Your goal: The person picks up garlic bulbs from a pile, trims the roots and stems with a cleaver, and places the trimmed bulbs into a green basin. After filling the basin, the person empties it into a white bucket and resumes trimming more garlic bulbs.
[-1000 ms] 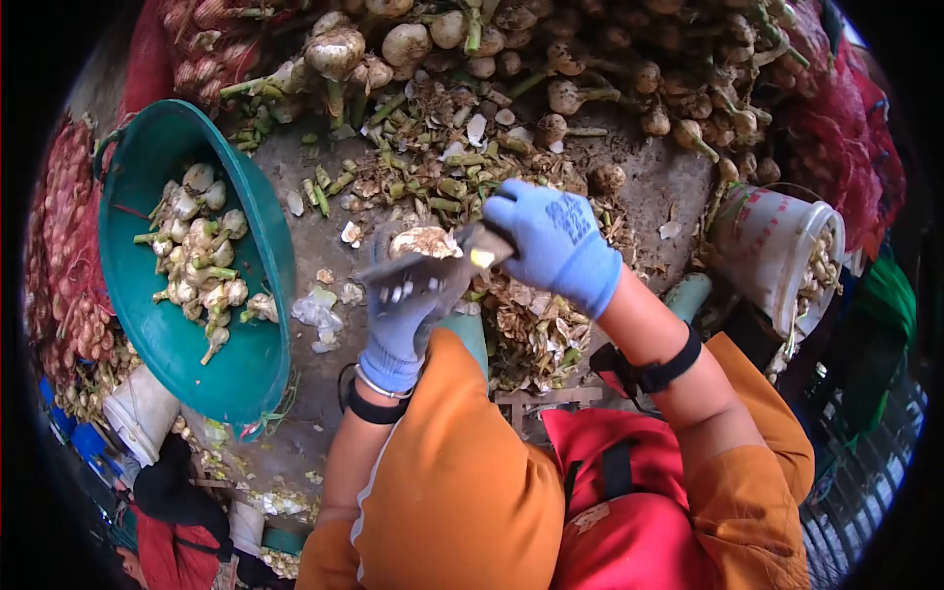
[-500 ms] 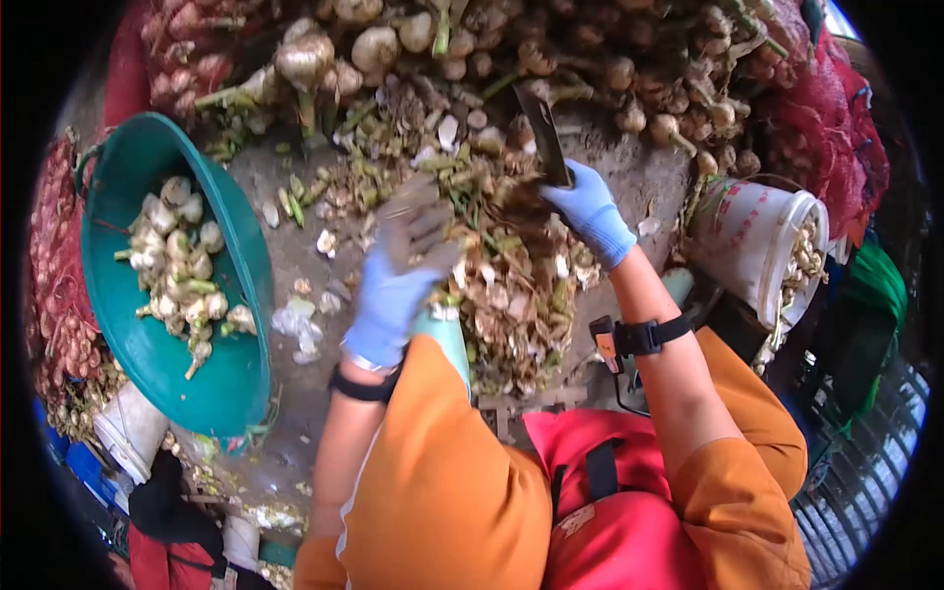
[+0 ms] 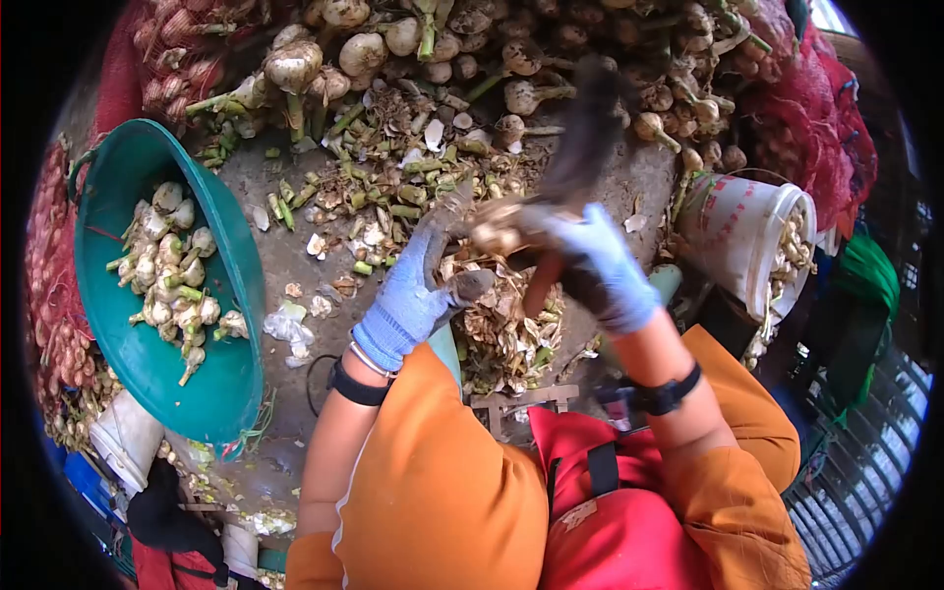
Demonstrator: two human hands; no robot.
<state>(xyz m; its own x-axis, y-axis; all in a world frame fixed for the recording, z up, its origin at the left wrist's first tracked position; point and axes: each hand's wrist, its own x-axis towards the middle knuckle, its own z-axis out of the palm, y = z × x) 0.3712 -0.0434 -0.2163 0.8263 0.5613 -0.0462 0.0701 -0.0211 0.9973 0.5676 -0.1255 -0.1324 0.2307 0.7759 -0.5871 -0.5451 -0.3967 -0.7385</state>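
My left hand (image 3: 408, 290), in a dirty blue work glove, has its fingers and thumb curved around the left side of a garlic bulb (image 3: 495, 234). Motion smears the bulb, and its stem end is hard to see. Just to the right, my gloved right hand (image 3: 605, 270) is closed on a knife, its dark blade (image 3: 588, 133) blurred and pointing up and away. Below both hands lies a heap of garlic skins and cut stems (image 3: 501, 339). More trimmings (image 3: 393, 187) are scattered on the floor beyond the left hand.
A tilted green basin (image 3: 221, 383) on the left holds several trimmed garlic bulbs (image 3: 172, 265). Untrimmed garlic (image 3: 364, 54) is piled along the far side. A white bucket (image 3: 728, 231) leans at the right near a red mesh sack (image 3: 811, 128). My orange-clad knees flank the heap.
My left hand has turned and shifted slightly lower, and a garlic bulb now shows at its fingers. The right hand has come lower and closer to the left, swinging the knife.
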